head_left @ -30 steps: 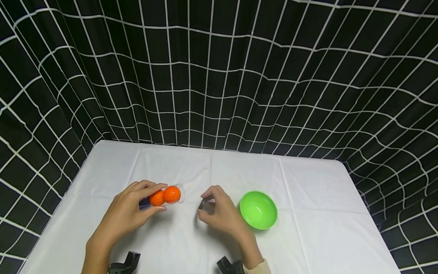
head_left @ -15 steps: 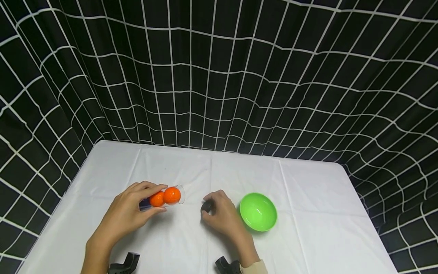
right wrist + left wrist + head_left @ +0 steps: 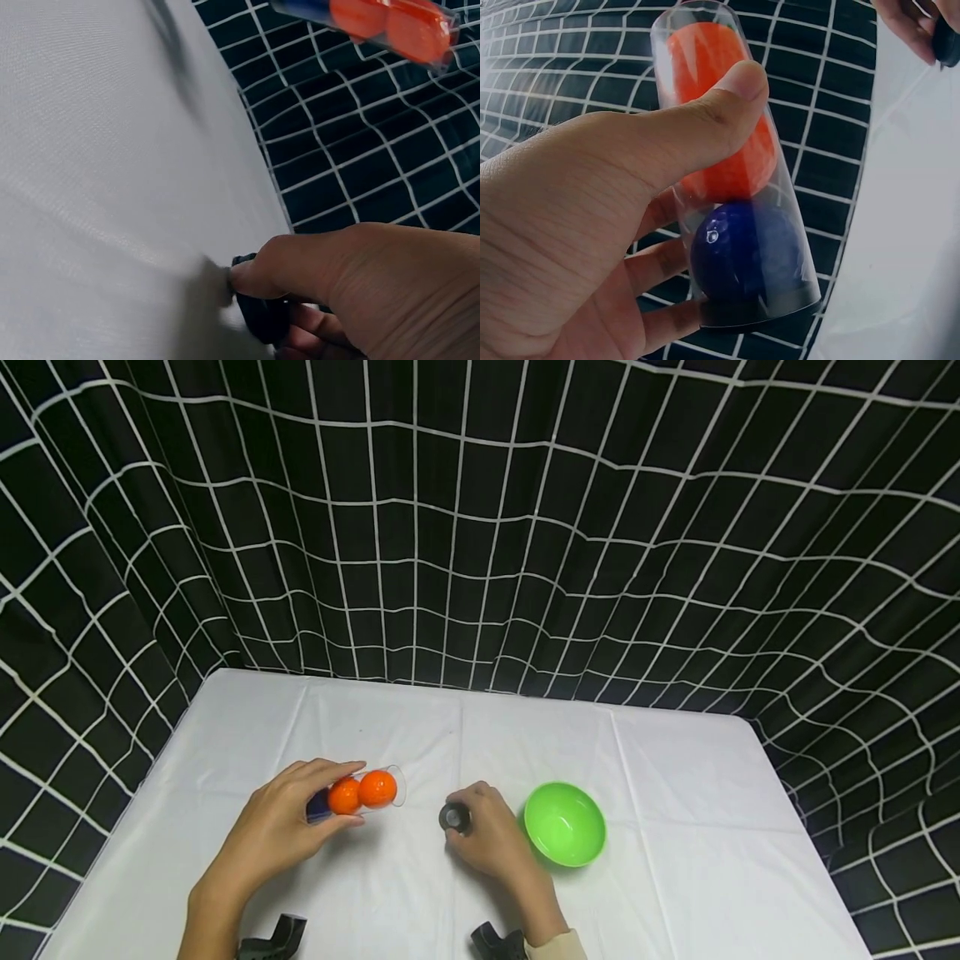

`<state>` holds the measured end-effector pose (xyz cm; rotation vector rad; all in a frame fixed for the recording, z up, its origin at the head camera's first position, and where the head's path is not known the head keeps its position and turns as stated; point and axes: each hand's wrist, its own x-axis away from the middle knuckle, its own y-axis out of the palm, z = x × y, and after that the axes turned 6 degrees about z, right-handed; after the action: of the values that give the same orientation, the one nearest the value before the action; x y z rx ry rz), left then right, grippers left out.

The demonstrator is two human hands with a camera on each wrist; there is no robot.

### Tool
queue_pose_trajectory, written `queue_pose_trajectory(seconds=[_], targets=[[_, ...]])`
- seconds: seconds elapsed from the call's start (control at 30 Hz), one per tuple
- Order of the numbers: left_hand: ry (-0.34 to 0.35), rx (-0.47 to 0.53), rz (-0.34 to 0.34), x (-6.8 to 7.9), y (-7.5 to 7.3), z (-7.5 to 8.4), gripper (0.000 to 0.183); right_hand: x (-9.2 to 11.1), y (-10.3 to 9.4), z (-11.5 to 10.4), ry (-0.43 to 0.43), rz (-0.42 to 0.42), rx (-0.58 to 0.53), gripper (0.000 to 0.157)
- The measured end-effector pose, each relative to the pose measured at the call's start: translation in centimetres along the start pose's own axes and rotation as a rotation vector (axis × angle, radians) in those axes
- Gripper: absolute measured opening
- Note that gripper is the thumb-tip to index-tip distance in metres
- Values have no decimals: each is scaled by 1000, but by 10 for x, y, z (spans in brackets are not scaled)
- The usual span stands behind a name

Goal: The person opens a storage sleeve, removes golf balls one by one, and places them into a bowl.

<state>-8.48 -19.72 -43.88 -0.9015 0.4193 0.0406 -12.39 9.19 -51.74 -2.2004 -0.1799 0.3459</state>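
Observation:
My left hand [image 3: 281, 814] grips a clear plastic tube [image 3: 793, 199], with the thumb across one side and fingers round the other. Two orange balls [image 3: 378, 787] sit toward its rim end, which points right in the head view. Behind them is a dark blue ball [image 3: 742, 247], beside the tube's black end [image 3: 761, 309]. My right hand [image 3: 492, 839] pinches a small round black cap [image 3: 454, 817] between thumb and fingers, its hollow side facing up. In the right wrist view the cap [image 3: 262, 311] is close over the white cloth.
A bright green bowl [image 3: 565, 823] stands just right of my right hand. White cloth [image 3: 675, 877] covers the table. Black curtain with a white grid [image 3: 480, 527] rises behind its back edge and on both sides.
My right hand has shifted slightly toward me and turned the cap from nearly edge-on to hollow side up. The left hand and tube have stayed in place.

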Motion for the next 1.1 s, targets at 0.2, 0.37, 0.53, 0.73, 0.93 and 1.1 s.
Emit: queue_pose_trajectory(seconds=[0.2,0.37,0.53,0.73,0.93,1.1], targets=[[17,3,13,-1,0,0,55,-1,-5,-4,-12,42,-41,46],[37,5,24,-1,0,0,53,-6,-14,-13,-44,103,-283,35],[63,14,25,-2,2,2,54,-6,-21,-22,-52,88,-565,29],[123,-23,51,-3,7,7,55,-4,-27,-28,-18,-11,-823,32],[242,-94,143,-4,11,11,53,-3,-29,-32,4,-68,-902,39],[293,-131,182,-5,13,12,50,-3,-27,-34,3,-73,-908,43]])
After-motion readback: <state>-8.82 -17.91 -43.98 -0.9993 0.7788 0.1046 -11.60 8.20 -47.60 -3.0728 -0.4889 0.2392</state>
